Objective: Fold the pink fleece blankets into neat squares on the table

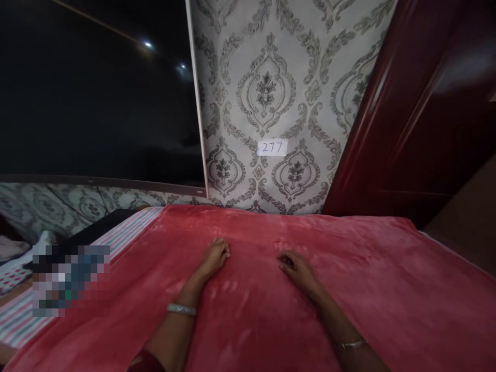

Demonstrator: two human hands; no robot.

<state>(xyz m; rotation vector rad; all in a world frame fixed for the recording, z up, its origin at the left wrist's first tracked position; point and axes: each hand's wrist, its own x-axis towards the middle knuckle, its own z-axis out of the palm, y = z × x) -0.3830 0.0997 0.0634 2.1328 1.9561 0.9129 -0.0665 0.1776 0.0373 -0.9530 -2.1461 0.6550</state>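
A red plush blanket (pixel 256 310) lies spread out under both of my hands. My left hand (pixel 215 256) rests on it left of the middle, its fingers curled in loosely and nothing seen in them. A bracelet (pixel 181 309) circles that wrist. To the right, my right hand (pixel 296 267) also lies on the blanket with fingers bent toward the thumb; the hollow between them shows no object. A thin bangle (pixel 353 344) sits on the right forearm. The two hands are apart, facing each other.
A striped cloth (pixel 127 232) shows along the blanket's left edge, with a blurred patch (pixel 72 281) over it. Behind stand a large dark television (pixel 101 98), patterned wallpaper (pixel 267 88) with a paper label (pixel 272 148) reading 277, and a dark red wooden panel (pixel 403 119).
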